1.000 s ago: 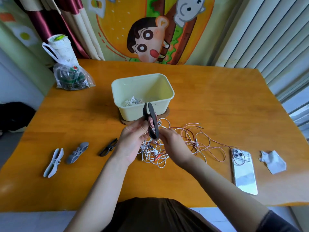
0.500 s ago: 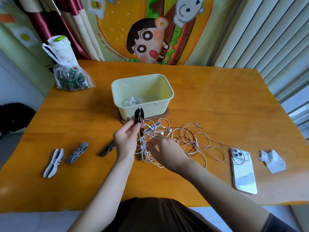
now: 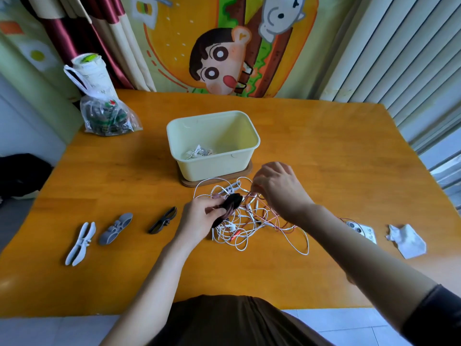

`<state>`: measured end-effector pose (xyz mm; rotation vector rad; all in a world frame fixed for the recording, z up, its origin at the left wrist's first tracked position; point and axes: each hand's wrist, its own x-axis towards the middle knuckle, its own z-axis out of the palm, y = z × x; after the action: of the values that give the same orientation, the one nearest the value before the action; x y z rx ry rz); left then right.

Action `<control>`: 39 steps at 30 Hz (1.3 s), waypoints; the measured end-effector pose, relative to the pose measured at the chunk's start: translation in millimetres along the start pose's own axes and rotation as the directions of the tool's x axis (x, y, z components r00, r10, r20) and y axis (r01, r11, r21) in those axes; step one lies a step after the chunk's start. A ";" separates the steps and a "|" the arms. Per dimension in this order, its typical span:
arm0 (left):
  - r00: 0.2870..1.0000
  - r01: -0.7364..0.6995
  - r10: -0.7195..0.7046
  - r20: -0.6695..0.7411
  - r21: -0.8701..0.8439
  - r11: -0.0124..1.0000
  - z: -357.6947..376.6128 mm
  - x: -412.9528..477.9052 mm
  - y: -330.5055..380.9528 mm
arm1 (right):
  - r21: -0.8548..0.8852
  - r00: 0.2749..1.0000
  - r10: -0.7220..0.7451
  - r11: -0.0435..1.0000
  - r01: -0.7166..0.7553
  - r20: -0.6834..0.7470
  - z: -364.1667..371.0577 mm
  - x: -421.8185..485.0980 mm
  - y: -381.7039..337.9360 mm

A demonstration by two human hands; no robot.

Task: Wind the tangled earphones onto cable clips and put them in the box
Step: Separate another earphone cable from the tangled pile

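Progress entry. One wound set already lies in the box, toward its left end. Your left hand grips the black clip, fingers curled round it, with some pink cable wrapped on. Your right hand, fingers curled, appears to pinch that pink cable just beside the clip. The remaining tangle of white and pink leads lies loose on the tabletop, just in front of the box. Three spare clips sit unused to your left: white, grey, black. Judgement: one set done, a second mid-winding, the white leads untouched.
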<state>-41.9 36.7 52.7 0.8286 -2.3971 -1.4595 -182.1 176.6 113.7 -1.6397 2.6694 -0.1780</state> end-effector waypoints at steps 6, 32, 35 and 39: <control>0.985 -0.008 0.008 0.173 0.002 1.000 -10.7 1.9 5.1 | 0.037 0.997 0.012 0.999 -0.009 -0.076 5.7 0.4 3.1; 0.953 0.263 -0.026 0.301 -0.784 0.562 -14.3 -4.9 29.9 | 0.226 0.979 0.180 0.962 -0.155 -0.094 42.6 -21.0 3.8; 0.950 0.304 -0.076 0.302 -0.844 0.443 -11.3 -4.7 33.2 | 0.256 0.984 0.166 0.956 -0.144 -0.066 39.2 -21.8 -5.5; 0.960 0.280 -0.103 0.260 -0.898 0.340 -8.8 0.9 35.7 | 0.319 0.989 0.147 0.937 -0.143 0.010 40.6 -23.1 -25.1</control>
<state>-51.2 42.0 87.9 0.6576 -1.0500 -2.6154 -146.8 182.1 74.6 -1.3452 2.5853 -0.5866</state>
